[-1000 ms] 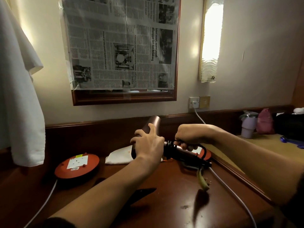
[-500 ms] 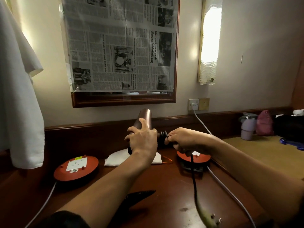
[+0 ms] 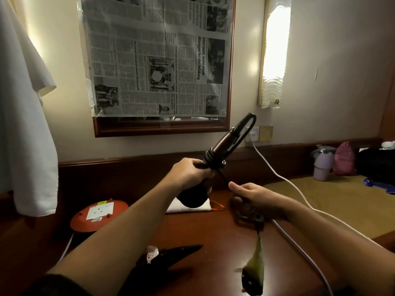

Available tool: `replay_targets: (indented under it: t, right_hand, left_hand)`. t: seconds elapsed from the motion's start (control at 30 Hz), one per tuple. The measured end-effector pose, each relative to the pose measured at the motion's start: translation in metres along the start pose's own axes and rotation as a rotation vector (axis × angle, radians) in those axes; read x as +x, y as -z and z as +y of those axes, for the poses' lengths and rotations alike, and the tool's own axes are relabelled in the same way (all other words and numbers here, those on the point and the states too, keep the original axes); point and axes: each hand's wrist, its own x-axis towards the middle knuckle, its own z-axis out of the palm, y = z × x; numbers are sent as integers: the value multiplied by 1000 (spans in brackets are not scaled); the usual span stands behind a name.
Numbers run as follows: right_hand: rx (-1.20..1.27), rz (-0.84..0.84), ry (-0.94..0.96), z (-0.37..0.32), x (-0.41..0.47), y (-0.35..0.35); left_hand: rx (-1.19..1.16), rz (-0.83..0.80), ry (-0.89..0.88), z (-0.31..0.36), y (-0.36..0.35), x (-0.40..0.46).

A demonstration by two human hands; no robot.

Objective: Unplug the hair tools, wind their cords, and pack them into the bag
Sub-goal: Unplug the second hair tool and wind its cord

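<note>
A brown hair dryer point(image 3: 224, 144) is held above the wooden desk point(image 3: 213, 236), handle tilted up and to the right, several turns of its black cord point(image 3: 210, 158) wound round the handle's base. The left hand point(image 3: 190, 171) is closed on the dryer body. The cord is pinched taut in the right hand point(image 3: 252, 196); its plug point(image 3: 253, 274) dangles blurred below. An orange socket reel point(image 3: 99, 214) lies at the left.

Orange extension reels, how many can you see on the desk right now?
1 in plain view: an orange extension reel at the desk's left, below the left forearm. Something dark sits under the right hand, so another reel may be hidden there.
</note>
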Motion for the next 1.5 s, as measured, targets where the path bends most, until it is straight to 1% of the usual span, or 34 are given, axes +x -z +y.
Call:
replay_targets:
  t: [0.1,0.17,0.3,0.4,0.5,0.57,0.6,0.67,0.73,0.87,0.93,1.0,1.1,1.2,1.27,1.33,1.4,1.5]
  right_hand:
    - [-63,73,43,4,4,14]
    - [-116,78,50,6,7,20]
    - [-250,143,47,27,10,30]
    - [-266,124,41,32,12,36]
    - [-321,91,55,19,13,36]
    - [-373,147,77,5,14,42]
    - [-410,171,82,-3,14,47]
    - [-495,120,102,-22,16,55]
    - [-599,61,69,-40,16,56]
    - [-774,49,9,-63,14,50]
    - [-814,31,-49,-71,15,45]
    - [-886,53,-92,-75,16,41]
    - [-858,109,-143,-77,16,36]
    - [-750,194,-158,-72,16,22]
    - [-652,246,-131,-67,16,8]
    - [-575,251,-100,-62,15,-2]
    - [-594,256,-30,-56,14,-10]
    - [-777,331,91,-40,12,-19]
  left_hand:
    - [-23,-56,-12,-3,4,-3]
    - [-49,-126,-1,0,6,-9]
    - [-88,-258,8,6,14,-20]
    - [-5,-331,-11,8,16,-25]
    - [63,-420,-36,9,15,-27]
    - [119,-472,-41,10,14,-28]
    - [173,-489,-42,10,13,-28]
    - [317,-494,-58,12,9,-27]
    - [416,-480,-79,14,5,-26]
    - [592,-389,-137,17,-7,-26]
    - [779,-286,-164,16,-17,-28]
    - [931,-169,-157,11,-27,-30]
    - [1039,-25,-75,2,-40,-28]
    - [1039,80,24,-4,-47,-23]
    - [980,131,62,-9,-49,-18]
    - [893,163,92,-15,-49,-13]
    - [810,172,112,-19,-48,-9]
    - [693,146,147,-20,-43,-9]
